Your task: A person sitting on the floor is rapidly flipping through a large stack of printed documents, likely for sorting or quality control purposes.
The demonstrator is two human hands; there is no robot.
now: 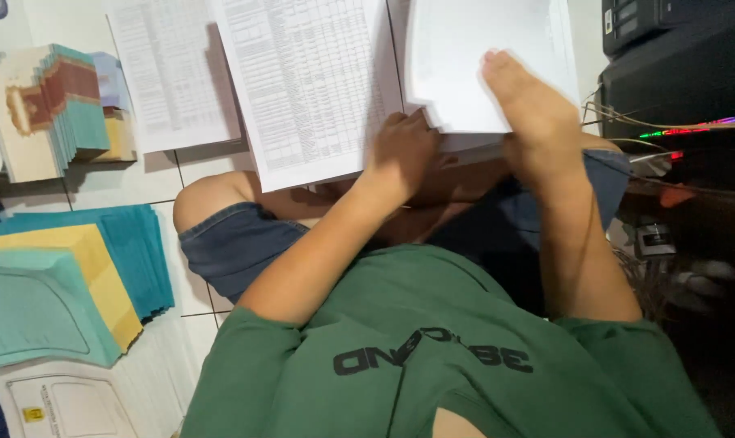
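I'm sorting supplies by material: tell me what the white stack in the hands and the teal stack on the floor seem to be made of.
White stack: plain matte paper, judging by thin layered edges; the right hand presses it, the left hand holds its edge. Teal stack: likely matte paper envelopes or card, fanned thin edges.

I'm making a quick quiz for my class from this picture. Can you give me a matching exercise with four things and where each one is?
Things:
1. left hand
2. right hand
3. teal envelopes
4. printed table sheet

Places:
a. stacked on the floor at the left side of the picture
b. lying flat on top of the white paper stack
c. at the near edge of the white paper stack
d. on the floor beyond the bare knee

Pairs: 1-c, 2-b, 3-a, 4-d
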